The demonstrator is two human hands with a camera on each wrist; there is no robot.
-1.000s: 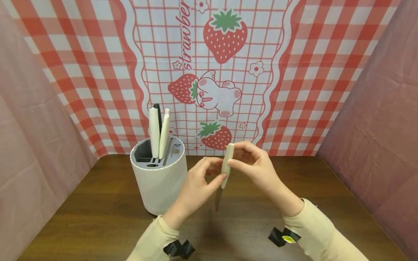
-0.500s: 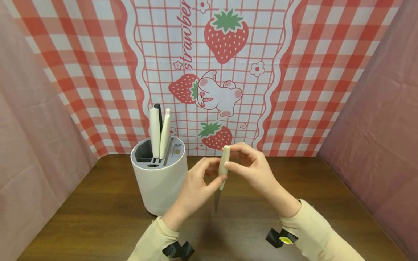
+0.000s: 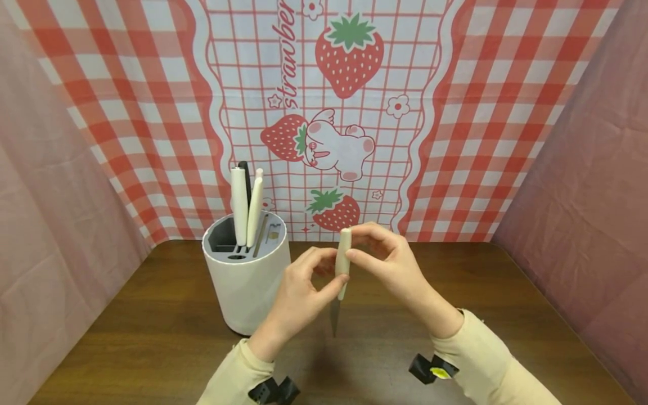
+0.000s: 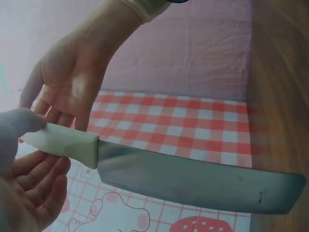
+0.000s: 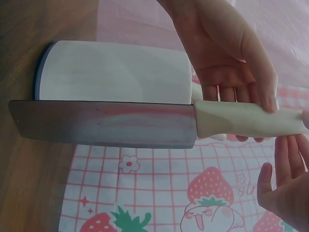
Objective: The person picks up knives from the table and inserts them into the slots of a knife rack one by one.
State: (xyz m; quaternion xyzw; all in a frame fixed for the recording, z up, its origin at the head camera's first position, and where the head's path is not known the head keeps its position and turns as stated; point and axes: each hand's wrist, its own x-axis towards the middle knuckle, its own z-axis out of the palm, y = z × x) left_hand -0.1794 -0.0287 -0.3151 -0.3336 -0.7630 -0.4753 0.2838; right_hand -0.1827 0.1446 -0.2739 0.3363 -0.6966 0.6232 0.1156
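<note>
A kitchen knife with a cream handle [image 3: 342, 253] and a broad, blunt-ended blade [image 4: 198, 179] hangs almost upright, blade down, above the wooden table. My left hand [image 3: 304, 287] pinches the lower handle near the blade between thumb and fingers. Higher up, close to the butt of the handle, my right hand [image 3: 387, 261] pinches it too. In the right wrist view the blade's flat face [image 5: 106, 123] shows, overlapping a white knife block [image 5: 116, 70]. Seen from the head, the blade appears narrow, edge-on, its lower end above the tabletop.
Left of my hands the white knife block stands on the wooden table [image 3: 152, 320]. Its grey slotted top holds several knives, with white handles [image 3: 239, 208] and a black handle [image 3: 246, 180]. A red checked strawberry cloth [image 3: 349, 140] hangs behind; pink curtains [image 3: 577, 197] flank both sides.
The knife has shifted left and slightly down, and its handle has become more upright. My right hand has moved left with it, the left hand only a little.
</note>
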